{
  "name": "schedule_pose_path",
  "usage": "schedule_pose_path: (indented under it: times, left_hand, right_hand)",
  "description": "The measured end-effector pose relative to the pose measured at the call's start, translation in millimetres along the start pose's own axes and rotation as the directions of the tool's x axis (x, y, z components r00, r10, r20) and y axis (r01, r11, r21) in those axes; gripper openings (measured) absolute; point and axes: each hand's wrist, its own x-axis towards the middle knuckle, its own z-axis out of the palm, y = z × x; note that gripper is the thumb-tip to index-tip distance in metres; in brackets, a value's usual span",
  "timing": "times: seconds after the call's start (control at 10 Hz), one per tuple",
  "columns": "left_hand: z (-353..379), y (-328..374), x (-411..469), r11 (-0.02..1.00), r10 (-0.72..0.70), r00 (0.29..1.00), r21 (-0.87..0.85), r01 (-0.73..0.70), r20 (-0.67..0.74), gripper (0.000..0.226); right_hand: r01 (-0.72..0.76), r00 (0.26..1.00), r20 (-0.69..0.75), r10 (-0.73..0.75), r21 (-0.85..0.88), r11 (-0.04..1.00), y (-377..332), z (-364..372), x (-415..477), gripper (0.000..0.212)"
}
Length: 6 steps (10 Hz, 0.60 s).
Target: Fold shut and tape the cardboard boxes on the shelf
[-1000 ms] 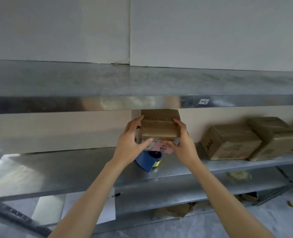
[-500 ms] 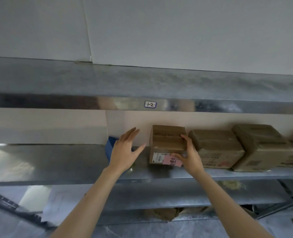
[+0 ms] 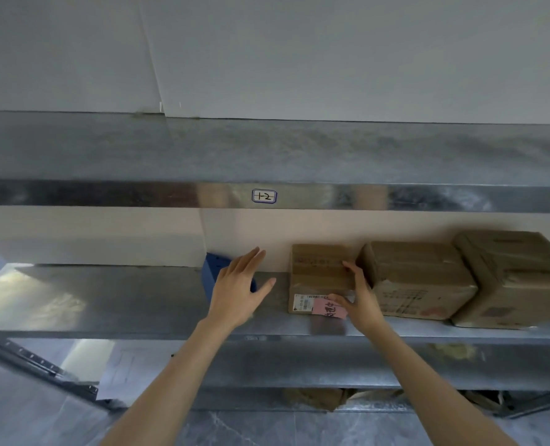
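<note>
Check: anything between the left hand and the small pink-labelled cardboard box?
Nothing visible: only bare grey metal shelf separates the left hand from the small brown cardboard box with the pink label. The blue tape dispenser sits behind that hand, outside the gap. The right hand grips the box's right side.

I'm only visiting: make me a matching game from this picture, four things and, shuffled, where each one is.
Things:
1 left hand
2 right hand
3 pink label
4 sticker

Places:
A on the upper shelf edge
B holding the small box
C on the small box's front
D open, by the blue tape dispenser

Pairs: 1-D, 2-B, 3-C, 4-A
</note>
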Motion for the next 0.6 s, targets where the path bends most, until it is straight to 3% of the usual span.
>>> schedule_pose_path:
  times: [0.3, 0.4, 0.6]
  left_hand:
    - [9.4, 7.9, -0.1, 1.0, -0.016, 1.0, 0.026, 0.016, 0.011, 0.066]
    - [8.7, 11.8, -1.1, 0.998, -0.016, 1.0, 0.068, 0.016, 0.0, 0.065]
    - [0.9, 15.2, -8.1, 0.962, 0.151, 0.988, 0.23, -0.15, 0.016, 0.06]
  right_hand:
    - [0.185, 0.98, -0.031, -0.196, -0.208, 0.96, -8.1, -10.3, 7.1, 0.087]
    - [0.208, 0.972, -0.032, -0.234, -0.357, 0.911, -18.7, -13.4, 5.9, 0.073]
    - [0.284, 0.94, -0.018, -0.34, -0.51, 0.812, -33.8, -7.7, 7.0, 0.05]
